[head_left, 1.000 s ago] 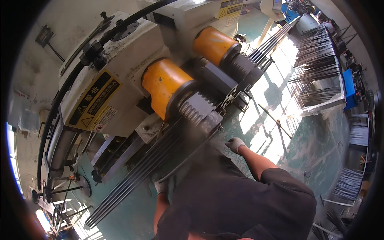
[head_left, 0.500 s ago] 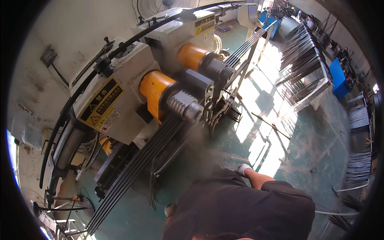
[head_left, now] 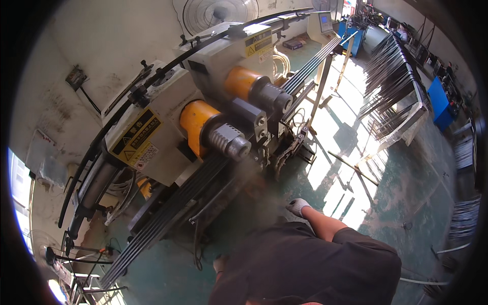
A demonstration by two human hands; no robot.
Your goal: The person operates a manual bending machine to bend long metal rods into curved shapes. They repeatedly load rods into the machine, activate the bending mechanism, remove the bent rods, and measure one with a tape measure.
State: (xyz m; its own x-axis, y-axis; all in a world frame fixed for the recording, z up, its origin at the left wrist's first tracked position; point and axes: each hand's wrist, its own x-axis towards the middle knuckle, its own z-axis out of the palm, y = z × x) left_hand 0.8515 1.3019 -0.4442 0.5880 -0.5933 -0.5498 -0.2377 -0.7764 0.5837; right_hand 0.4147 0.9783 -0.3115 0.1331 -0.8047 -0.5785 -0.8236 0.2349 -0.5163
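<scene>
My right hand [head_left: 296, 207], in a pale work glove, is held out ahead of my body. Its fingers look loosely apart, with nothing visible in them. Only a small part of my left hand [head_left: 220, 263] shows beside my dark shirt, and its fingers are hidden. Both hands are apart from the large machine [head_left: 162, 127] on the left. Several long dark metal bars [head_left: 147, 241] run slantwise along its front. Above them stick out a near ridged steel head [head_left: 229, 140] with an orange cover [head_left: 195, 122] and a similar far head [head_left: 272, 96].
A rack of thin metal rods [head_left: 391, 76] stands at the far right, near a blue panel [head_left: 441, 101]. A control box [head_left: 324, 21] with a screen sits at the machine's far end. A fan [head_left: 218, 12] is by the wall. Sunlight falls across the green floor [head_left: 406, 188].
My right hand has moved forward and slightly left, showing more forearm. The view has shifted a little, so the machine sits slightly farther right. The bars still lie along the machine.
</scene>
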